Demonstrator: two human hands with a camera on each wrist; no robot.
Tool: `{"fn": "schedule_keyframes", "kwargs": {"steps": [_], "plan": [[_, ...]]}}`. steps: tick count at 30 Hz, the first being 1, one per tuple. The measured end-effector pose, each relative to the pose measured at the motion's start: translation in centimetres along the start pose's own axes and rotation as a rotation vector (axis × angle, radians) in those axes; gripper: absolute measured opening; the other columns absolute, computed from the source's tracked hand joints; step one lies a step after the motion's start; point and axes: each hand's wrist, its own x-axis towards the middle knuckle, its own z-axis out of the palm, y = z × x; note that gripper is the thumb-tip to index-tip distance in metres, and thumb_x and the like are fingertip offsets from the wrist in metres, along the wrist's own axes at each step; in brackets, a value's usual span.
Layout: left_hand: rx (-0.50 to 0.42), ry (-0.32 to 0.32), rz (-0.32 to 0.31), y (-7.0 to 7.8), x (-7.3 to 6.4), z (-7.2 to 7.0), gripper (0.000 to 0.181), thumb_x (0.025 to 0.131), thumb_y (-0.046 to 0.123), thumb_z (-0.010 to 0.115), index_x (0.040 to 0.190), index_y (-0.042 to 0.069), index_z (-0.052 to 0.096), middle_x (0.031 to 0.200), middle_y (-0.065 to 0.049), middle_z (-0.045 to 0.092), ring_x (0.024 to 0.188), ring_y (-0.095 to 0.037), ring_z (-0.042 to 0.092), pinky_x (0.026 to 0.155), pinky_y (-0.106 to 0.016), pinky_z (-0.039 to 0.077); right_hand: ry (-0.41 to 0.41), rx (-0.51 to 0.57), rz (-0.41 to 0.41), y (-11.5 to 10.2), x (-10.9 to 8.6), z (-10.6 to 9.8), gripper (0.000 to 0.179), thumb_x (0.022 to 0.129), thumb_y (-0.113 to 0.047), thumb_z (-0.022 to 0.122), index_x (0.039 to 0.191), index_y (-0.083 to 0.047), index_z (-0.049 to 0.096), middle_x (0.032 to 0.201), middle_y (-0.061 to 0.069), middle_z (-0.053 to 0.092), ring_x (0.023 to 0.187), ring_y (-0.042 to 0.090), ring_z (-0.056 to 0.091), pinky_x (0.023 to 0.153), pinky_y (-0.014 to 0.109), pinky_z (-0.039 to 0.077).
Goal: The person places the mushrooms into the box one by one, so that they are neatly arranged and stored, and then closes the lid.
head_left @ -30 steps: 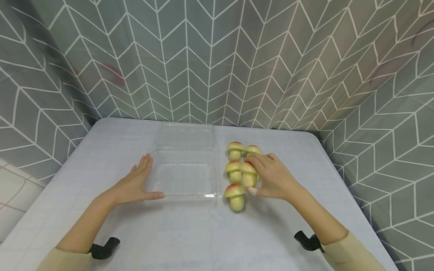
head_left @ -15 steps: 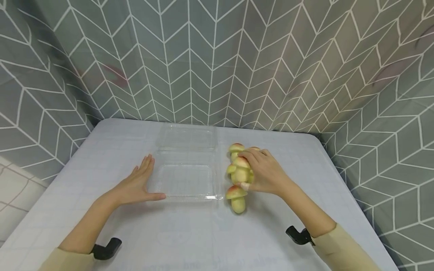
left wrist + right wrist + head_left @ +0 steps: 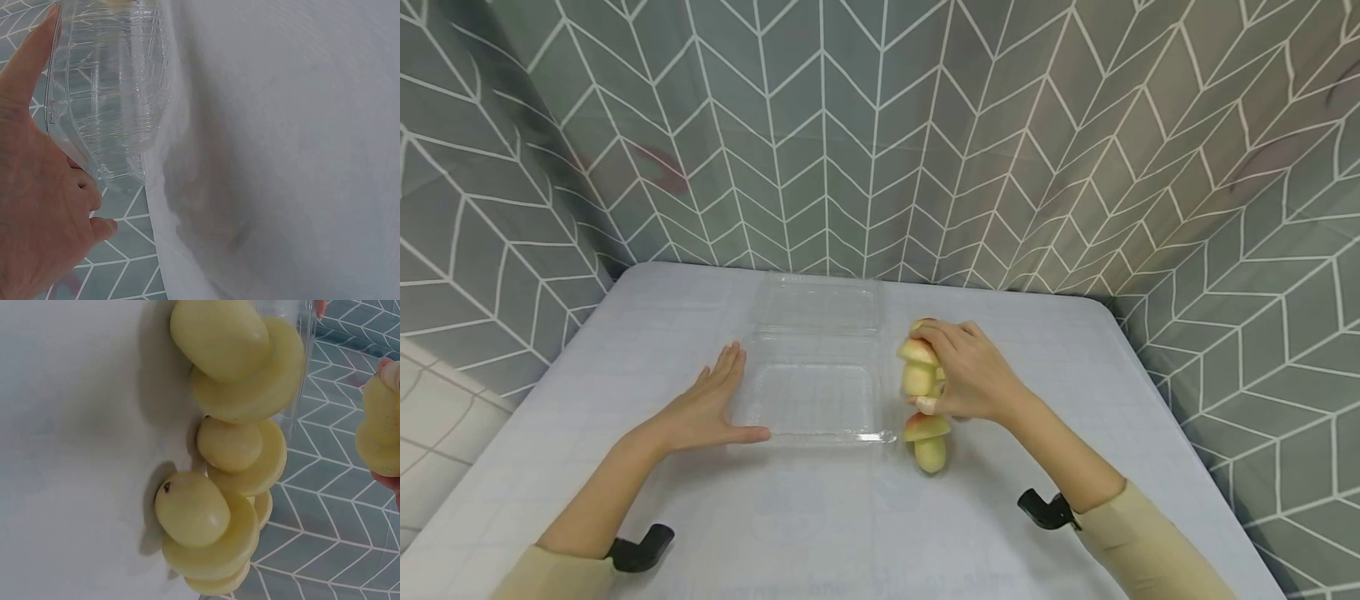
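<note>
My right hand [image 3: 976, 375] pinches a toy mushroom [image 3: 919, 373], pale yellow-green with a reddish tinge on its cap, between thumb and fingers. In the right wrist view this held mushroom [image 3: 379, 428] hangs above the table, apart from the others. Several similar mushrooms lie below; the front one [image 3: 930, 450] shows fully in the head view, while the hand hides most of the rest. My left hand [image 3: 700, 410], fingers straight and thumb spread, lies against the left side of a clear plastic clamshell box [image 3: 820, 438]. Its lid [image 3: 820, 292] is folded back.
A white cloth covers the table [image 3: 820, 525]. Grey curtains [image 3: 880, 142] with a white zigzag pattern surround its back and sides. In the right wrist view, several mushrooms [image 3: 194, 509] stand close together in a row beside the box.
My right hand has lifted a mushroom from the right column and carried it left, over the other mushrooms and closer to the box. The left hand stays at the box's left side.
</note>
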Motion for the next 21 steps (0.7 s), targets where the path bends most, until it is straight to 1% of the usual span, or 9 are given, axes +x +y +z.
{"fn": "schedule_keyframes", "kwargs": {"steps": [6,11,14,21], "plan": [[0.0,0.0,-0.009,0.1,-0.1,0.0,0.128,0.073,0.06,0.075,0.147,-0.014,0.002,0.155,-0.031,-0.005,0.144,-0.041,-0.005,0.112,-0.062,0.005,0.009,0.015,-0.019,-0.2,0.7,0.1,0.077,0.066,-0.053,0.076,0.122,-0.004,0.055,0.117,0.009,0.061,0.111,0.023,0.056,0.082,0.039,0.044],[0.004,-0.002,-0.016,0.1,-0.1,0.0,0.129,0.072,0.061,0.074,0.148,-0.014,0.001,0.155,-0.03,-0.006,0.144,-0.04,-0.004,0.112,-0.062,0.005,-0.013,0.022,-0.004,-0.4,1.4,0.2,0.076,0.068,-0.055,0.075,0.123,-0.007,0.055,0.117,0.007,0.06,0.11,0.021,0.056,0.084,0.037,0.045],[0.0,-0.003,-0.018,0.0,-0.1,0.0,0.129,0.072,0.062,0.074,0.148,-0.014,0.001,0.155,-0.03,-0.006,0.144,-0.04,-0.005,0.112,-0.062,0.005,-0.015,0.029,0.008,-0.5,2.0,0.3,0.077,0.067,-0.057,0.075,0.123,-0.008,0.055,0.118,0.006,0.06,0.11,0.019,0.056,0.086,0.036,0.044],[-0.001,0.0,-0.01,-0.1,0.0,0.1,0.129,0.072,0.061,0.074,0.148,-0.014,0.001,0.155,-0.03,-0.005,0.144,-0.041,-0.004,0.112,-0.062,0.006,-0.03,0.084,0.009,-0.5,3.6,0.7,0.077,0.066,-0.055,0.078,0.121,-0.007,0.054,0.117,0.006,0.059,0.111,0.018,0.054,0.088,0.036,0.041]]}}
